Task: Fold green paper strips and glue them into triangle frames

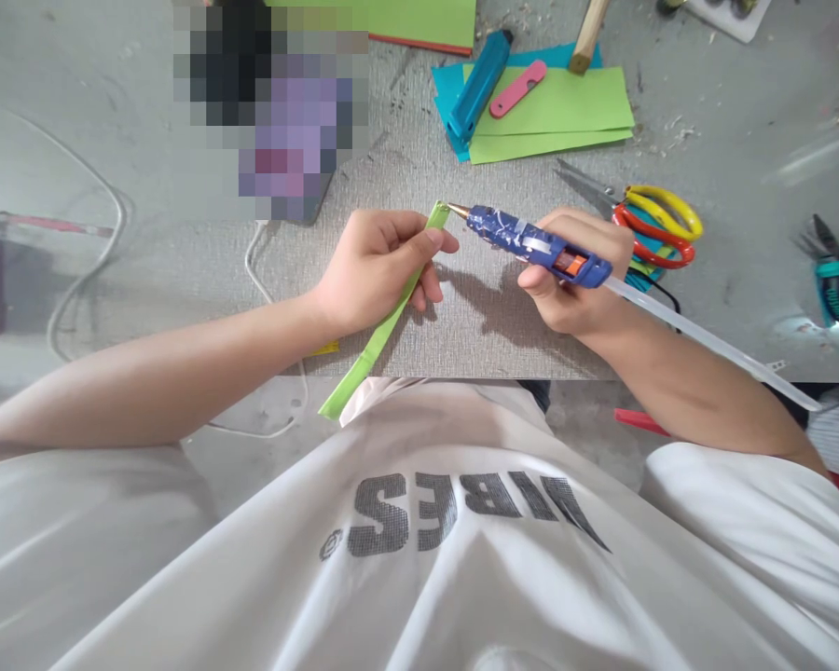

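A long green paper strip [384,326] is pinched between the thumb and fingers of my left hand [384,261]. Its lower end hangs over the table edge by my shirt. My right hand [580,256] is wrapped round a blue hot glue gun [510,233], its body marked with whitish smears. The metal nozzle points left and meets, or nearly meets, the strip's upper end; I cannot tell whether they touch. From the back of the gun a long translucent glue stick [713,335] sticks out over my right forearm.
Scissors [657,224] with red and yellow handles lie beyond my right hand. Green paper sheets [559,116] hold a blue utility knife [482,84], a pink cutter [518,89] and a wooden stick [588,37]. Pliers [835,275] rest at right; a white cable [116,210] curves at left.
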Demonstrator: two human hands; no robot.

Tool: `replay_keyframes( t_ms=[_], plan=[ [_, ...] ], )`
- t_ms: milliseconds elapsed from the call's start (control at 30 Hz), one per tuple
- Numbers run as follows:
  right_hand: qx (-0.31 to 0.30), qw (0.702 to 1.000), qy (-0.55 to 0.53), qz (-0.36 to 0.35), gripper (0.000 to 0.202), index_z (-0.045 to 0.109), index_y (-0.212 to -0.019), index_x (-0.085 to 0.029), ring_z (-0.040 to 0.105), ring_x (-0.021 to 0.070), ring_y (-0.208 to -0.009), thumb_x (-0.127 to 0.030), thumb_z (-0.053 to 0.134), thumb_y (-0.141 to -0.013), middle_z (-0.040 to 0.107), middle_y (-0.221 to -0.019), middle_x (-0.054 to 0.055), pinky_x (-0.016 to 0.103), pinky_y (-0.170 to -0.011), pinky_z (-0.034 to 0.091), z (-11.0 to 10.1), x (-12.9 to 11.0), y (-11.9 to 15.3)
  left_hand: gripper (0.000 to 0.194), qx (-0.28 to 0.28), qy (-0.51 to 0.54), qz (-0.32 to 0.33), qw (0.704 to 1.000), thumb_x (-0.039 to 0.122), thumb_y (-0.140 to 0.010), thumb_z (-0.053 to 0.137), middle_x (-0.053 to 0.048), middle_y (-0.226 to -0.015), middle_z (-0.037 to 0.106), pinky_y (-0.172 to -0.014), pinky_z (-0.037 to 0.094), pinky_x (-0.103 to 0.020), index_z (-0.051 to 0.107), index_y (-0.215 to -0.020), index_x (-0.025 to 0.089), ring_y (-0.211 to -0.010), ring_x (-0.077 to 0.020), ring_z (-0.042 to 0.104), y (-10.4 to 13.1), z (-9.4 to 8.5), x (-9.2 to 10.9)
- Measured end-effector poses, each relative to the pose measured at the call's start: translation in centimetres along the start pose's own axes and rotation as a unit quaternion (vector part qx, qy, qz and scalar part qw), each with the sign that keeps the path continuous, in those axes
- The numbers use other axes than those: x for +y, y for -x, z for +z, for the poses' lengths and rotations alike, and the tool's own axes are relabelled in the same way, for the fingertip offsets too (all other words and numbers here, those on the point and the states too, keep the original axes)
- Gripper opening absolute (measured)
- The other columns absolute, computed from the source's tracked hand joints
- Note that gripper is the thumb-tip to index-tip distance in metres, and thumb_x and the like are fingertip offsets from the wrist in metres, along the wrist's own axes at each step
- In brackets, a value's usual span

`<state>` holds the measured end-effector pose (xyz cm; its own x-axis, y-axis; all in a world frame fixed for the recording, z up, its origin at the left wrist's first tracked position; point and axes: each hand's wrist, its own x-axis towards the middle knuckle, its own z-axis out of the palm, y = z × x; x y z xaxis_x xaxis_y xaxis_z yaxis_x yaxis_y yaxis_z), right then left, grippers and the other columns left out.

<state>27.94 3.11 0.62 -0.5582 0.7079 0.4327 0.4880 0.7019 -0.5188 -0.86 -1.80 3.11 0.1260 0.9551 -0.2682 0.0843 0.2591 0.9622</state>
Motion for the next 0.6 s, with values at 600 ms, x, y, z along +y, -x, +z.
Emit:
replay_keyframes(
  t_ms=[600],
  plan=[
    [0.105,0.992,0.045,-0.051,0.065,0.068,-0.09,-0.03,0.06,0.0239,-0.066,-0.092,0.068,-0.111,0.067,-0.075,0.003,0.043,-0.068,0.044,-1.8,-0.3,-0.8,0.034,0.041,0.011,0.056,0.998,0.047,-0.118,0.083,-0.002,-0.064,0.074,-0.047,0.055,-0.025,0.08,-0.097,0.021,-0.047,-0.0161,0.07,0.4,-0.2,0.4]
  ],
)
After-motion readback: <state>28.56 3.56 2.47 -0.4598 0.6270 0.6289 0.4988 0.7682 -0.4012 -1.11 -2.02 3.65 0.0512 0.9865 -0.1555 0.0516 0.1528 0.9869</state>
